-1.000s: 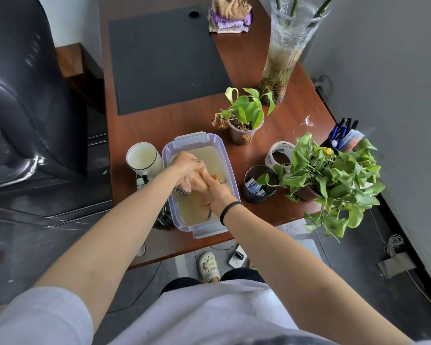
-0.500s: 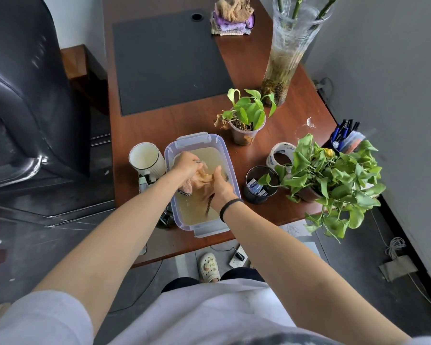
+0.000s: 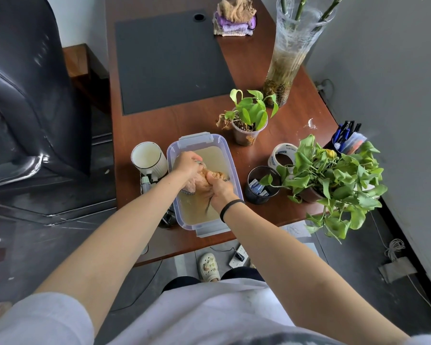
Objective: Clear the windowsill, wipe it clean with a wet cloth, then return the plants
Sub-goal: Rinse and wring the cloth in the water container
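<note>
Head view: left hand and right hand both clench the wet cloth over the near-centre water tub, apparently wringing so drips fall back in.

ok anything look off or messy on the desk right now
Water in the plastic tub under the cloth is murky brown. The small potted plant has a withered brown leaf, and a white scrap lies on the desk by the pen holder.

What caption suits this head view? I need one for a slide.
Left hand and right hand squeeze a bunched cloth over a clear tub of murky water on a wooden desk.
</note>
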`<act>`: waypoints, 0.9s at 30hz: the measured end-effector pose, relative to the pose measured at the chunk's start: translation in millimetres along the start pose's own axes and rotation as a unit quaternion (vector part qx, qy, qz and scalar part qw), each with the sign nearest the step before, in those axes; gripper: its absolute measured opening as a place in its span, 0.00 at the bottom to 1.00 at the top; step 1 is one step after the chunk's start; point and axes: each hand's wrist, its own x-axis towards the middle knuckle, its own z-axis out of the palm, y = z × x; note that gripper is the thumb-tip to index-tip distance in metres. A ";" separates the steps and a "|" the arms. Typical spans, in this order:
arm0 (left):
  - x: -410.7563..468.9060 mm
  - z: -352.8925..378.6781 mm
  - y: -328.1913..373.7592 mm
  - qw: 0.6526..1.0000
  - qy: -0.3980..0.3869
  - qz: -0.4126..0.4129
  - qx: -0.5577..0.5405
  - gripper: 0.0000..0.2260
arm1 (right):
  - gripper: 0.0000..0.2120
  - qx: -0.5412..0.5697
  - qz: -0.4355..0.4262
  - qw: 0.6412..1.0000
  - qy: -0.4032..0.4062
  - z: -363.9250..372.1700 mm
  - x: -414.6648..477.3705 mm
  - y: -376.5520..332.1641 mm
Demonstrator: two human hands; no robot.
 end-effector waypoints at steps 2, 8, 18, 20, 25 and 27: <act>2.6 0.0 -2.4 1.000 0.002 -0.001 0.022 0.11 | 0.19 0.014 0.006 1.000 -0.005 2.1 1.3 2.0; -3.5 10.8 3.7 0.997 0.005 0.014 0.073 0.10 | 0.26 0.026 0.029 0.998 0.057 5.1 3.6 -5.2; 5.9 -0.1 0.7 0.994 0.001 -0.011 0.108 0.15 | 0.21 0.025 -0.007 0.999 -0.035 -8.8 6.2 1.8; 1.7 1.2 2.5 0.991 0.013 -0.016 0.132 0.13 | 0.22 0.024 -0.005 0.999 -0.020 -6.1 7.9 2.3; -7.1 13.6 2.4 0.988 0.035 -0.019 0.151 0.11 | 0.19 0.002 0.019 0.999 0.027 -3.7 3.3 -0.4; -5.1 14.0 -1.5 0.991 0.052 -0.024 0.119 0.10 | 0.24 0.020 0.024 0.999 0.018 -4.1 2.7 -1.3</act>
